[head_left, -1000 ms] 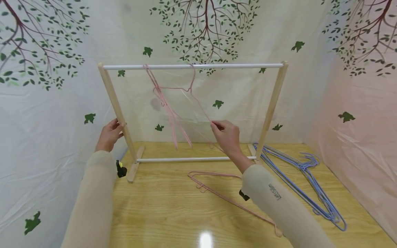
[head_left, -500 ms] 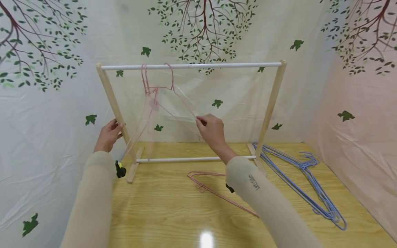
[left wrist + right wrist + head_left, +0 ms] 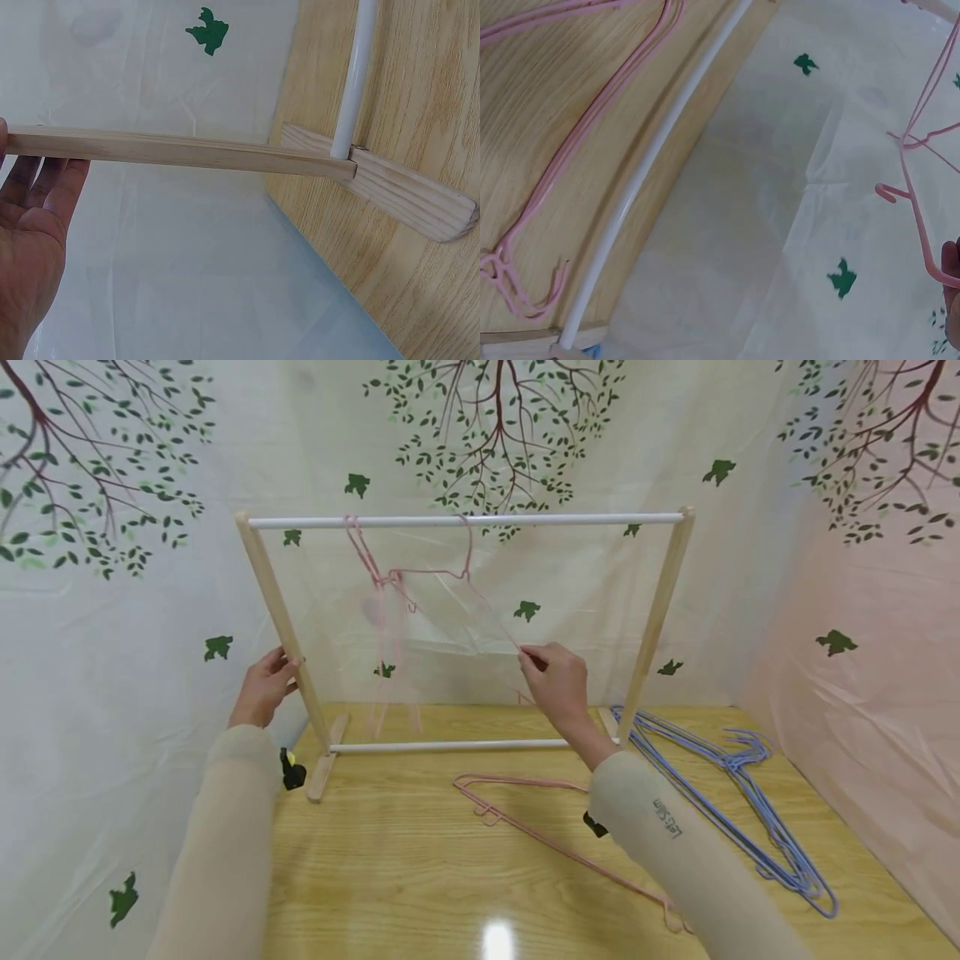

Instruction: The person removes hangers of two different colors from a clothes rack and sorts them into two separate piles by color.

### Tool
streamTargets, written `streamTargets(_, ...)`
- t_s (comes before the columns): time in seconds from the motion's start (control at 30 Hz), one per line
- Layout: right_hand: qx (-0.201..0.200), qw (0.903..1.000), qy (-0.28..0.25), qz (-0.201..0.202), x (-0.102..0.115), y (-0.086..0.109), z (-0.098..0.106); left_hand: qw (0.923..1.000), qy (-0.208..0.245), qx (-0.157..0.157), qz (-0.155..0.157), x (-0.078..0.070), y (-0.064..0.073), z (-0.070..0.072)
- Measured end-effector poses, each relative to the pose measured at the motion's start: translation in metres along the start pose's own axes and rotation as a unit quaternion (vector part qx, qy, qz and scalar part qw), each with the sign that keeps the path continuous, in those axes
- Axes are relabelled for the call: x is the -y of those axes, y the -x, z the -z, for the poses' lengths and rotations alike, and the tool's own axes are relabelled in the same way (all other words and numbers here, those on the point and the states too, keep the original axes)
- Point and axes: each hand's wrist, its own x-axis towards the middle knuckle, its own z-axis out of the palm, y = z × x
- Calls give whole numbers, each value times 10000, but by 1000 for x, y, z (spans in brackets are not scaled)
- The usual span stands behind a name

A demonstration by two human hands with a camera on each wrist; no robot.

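Note:
My left hand (image 3: 264, 687) grips the left wooden post (image 3: 272, 589) of a small hanging rack, with the fingers behind it in the left wrist view. From the rack's white top rail (image 3: 570, 519) hangs a pink clothes hanger (image 3: 429, 572) by its hook. My right hand (image 3: 558, 689) pinches this hanger's right shoulder between thumb and fingertips; its lower right part is partly hidden behind the hand. Left of it, two more pink hangers (image 3: 362, 552) hang close together, blurred below the hooks. In the right wrist view, the held hanger (image 3: 917, 225) shows a small inner hook.
Pink hangers (image 3: 540, 837) lie on the wooden table (image 3: 375, 860) in front of the rack, partly under my right forearm. Several blue hangers (image 3: 731, 835) are stacked at the right. The rack's white lower rail (image 3: 457, 746) runs low across the back. A leaf-patterned curtain (image 3: 450, 677) encloses the table.
My right hand slid the held pink hanger left along the rail, then back right. The two other hanging hangers swung about. My left hand has stayed on the post.

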Motion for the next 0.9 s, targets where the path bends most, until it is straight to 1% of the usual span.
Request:
streamTargets(0.13, -230, 9994, 154, -192, -17, 2, 21, 10000, -51, -24, 23, -1, 4, -1)
streamTargets(0.27, -408, 9979, 72, -505, -35, 6, 41, 9999, -86, -48, 33, -2, 8, -3)
streamTargets(0.4, -641, 9950, -40, -763, -53, 13, 60, 9998, 153, -62, 71, -5, 14, -4)
streamTargets(0.5, -789, 9926, -116, -920, -63, 20, 69, 9994, 326, 3, 85, -7, 15, -4)
streamTargets(0.57, -849, 9915, -204, -968, -69, 25, 75, 9995, 318, 47, 67, -9, 15, -4)
streamTargets(0.7, -900, 9901, -501, -949, -77, 33, 84, 9993, 303, 192, -92, -13, 17, -4)
streamTargets(0.83, -981, 9888, -617, -935, -80, 32, 90, 9989, 62, 324, -327, -17, 19, -4)
streamTargets(0.9, -1065, 9881, -613, -922, -81, 31, 93, 9985, 31, 363, -411, -18, 20, -4)
